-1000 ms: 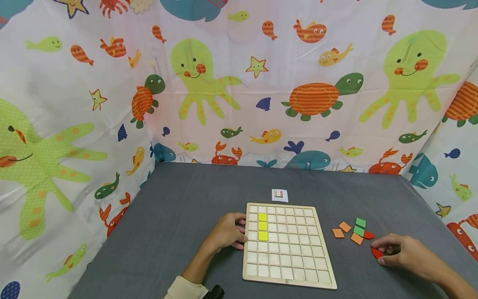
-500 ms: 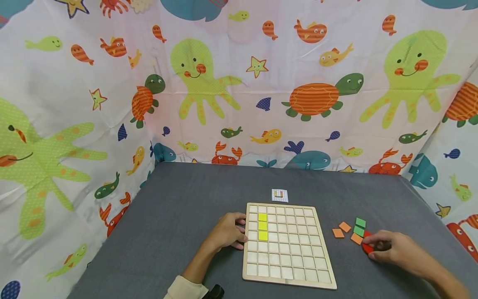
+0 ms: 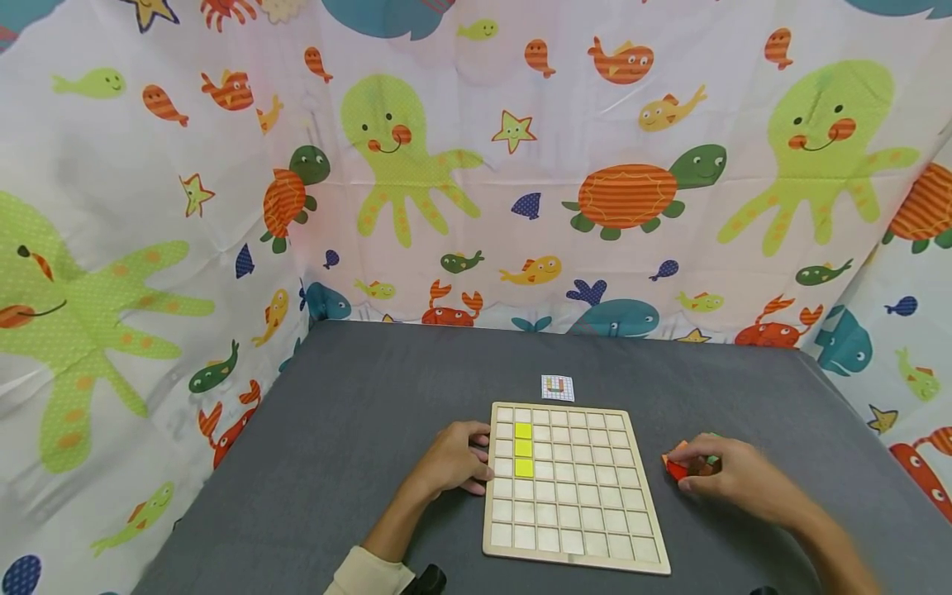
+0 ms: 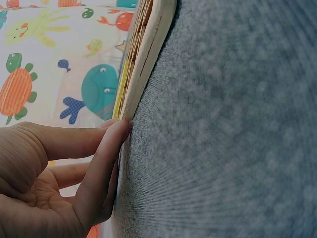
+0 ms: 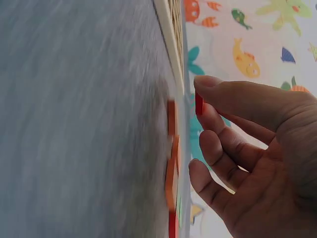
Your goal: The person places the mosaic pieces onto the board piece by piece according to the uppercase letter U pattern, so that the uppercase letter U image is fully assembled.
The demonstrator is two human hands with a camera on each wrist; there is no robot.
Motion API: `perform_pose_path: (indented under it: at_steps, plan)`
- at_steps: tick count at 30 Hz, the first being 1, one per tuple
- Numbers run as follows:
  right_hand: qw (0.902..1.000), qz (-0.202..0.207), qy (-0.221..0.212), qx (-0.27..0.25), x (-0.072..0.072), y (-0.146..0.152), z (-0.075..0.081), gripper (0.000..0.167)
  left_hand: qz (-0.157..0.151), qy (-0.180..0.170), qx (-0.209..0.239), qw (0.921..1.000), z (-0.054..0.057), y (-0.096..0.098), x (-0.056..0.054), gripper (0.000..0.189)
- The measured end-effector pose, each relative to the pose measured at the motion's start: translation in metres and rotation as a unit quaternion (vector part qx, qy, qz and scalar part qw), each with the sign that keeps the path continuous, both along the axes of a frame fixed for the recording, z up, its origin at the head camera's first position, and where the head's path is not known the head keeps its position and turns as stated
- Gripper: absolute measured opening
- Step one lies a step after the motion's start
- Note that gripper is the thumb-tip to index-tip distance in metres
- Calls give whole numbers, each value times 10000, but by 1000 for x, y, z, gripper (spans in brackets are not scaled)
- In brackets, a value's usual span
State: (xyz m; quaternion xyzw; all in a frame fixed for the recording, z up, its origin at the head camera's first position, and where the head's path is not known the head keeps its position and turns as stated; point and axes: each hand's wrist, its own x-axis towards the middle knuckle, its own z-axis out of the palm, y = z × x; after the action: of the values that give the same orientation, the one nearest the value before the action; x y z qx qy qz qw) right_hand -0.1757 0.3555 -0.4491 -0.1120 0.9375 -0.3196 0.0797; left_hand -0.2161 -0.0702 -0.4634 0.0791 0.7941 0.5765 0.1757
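A wooden grid board [image 3: 580, 496] lies on the grey table; three yellow square tiles [image 3: 524, 448] fill part of one column near its left side. My left hand [image 3: 449, 463] holds the board's left edge; in the left wrist view, thumb and finger [image 4: 89, 144] meet at the wooden rim. Between thumb and finger, my right hand [image 3: 732, 475] pinches a red tile with a rounded edge [image 5: 199, 103], raised off the cloth just right of the board. Below that hand, orange tiles [image 5: 172, 183] lie in a loose group, largely hidden in the head view.
A small card [image 3: 557, 387] with a coloured U-shaped pattern on a grid lies behind the board. Another red piece [image 5: 173, 225] sits at the end of the tile group. A curtain printed with sea animals [image 3: 521, 207] surrounds the table's back and sides.
My right hand has slid the red tile left to the group, then moved further left over the tiles with it. My left hand and the board stay in place.
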Motion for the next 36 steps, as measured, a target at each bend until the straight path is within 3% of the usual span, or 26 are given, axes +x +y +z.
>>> perform_pose_path:
  at_steps: [12,36]
  plan:
    - [9960,501,277,-686,-16,-49,-5,33,-30,23,-34,10000,1,0,1,69]
    - [9865,1409,327,-765,-31,-121,-5,30,-45,50,48,10000,-1,-1,0,72]
